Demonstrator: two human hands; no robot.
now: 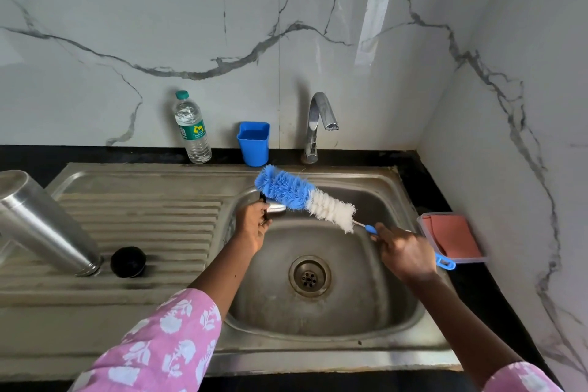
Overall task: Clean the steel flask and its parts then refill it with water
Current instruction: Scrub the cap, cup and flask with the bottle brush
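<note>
- Scrubbing looks like the step in hand: the left hand (253,226) pinches a small steel-and-black flask part (274,208) over the sink (318,356), fingers curled round it, while the blue-and-white bottle brush (302,197) lies against its top.
- Slipping is the first risk: the part is small and probably wet, so a hard push from the brush could knock it out of the pinch and send it down toward the drain (309,275).
- The right hand (405,253) has its fingers wrapped round the brush handle near the far end from the bristles; held that way, the thin wire neck may bend or flick, spraying water on the wall or missing the part.
- The flask (44,223) rests tilted, mouth down, at the left of the ribbed draining surface (143,210), partly cut off by the frame edge; whether it leans on something I cannot tell. A bump from the left sleeve (165,344) could roll it.
- The black round cap (128,261) sits just beside the flask's mouth and could be nudged along with it.
- The tap (321,118) shows no water running, so rinsing and refilling are not yet done; the plastic water bottle (192,129) and blue cup (253,143) stand at the back, well clear of the brush.
</note>
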